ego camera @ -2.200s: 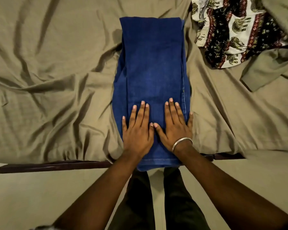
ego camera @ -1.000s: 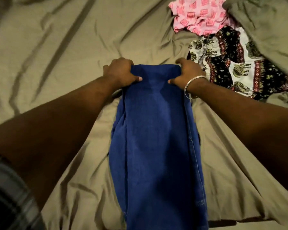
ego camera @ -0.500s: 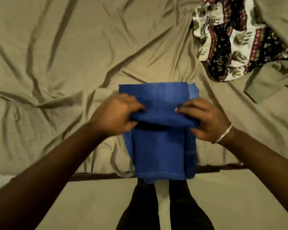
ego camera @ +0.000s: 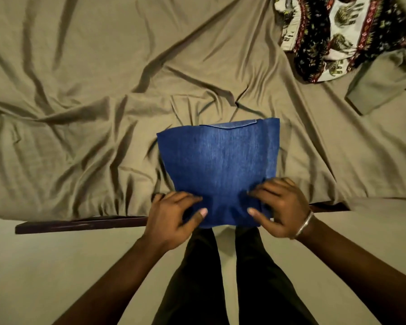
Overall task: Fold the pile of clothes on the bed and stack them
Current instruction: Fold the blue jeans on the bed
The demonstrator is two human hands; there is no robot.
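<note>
Blue denim jeans (ego camera: 220, 165) lie folded in half at the near edge of the bed, a seamed edge showing along their far side. My left hand (ego camera: 174, 216) grips the near left corner of the fold, thumb on top. My right hand (ego camera: 279, 207), with a metal bangle at the wrist, grips the near right corner the same way. A patterned elephant-print garment (ego camera: 333, 36) lies unfolded at the far right.
A wrinkled olive bedsheet (ego camera: 80, 113) covers the bed. An olive cloth (ego camera: 384, 83) lies at the right, beside the print garment. A dark wooden bed frame (ego camera: 80, 224) runs along the near edge. My legs in dark trousers stand on the floor below.
My hands went from pressing the near end to the far end of the long jeans, pulled it toward me, and laid it over the near end, halving the length.
</note>
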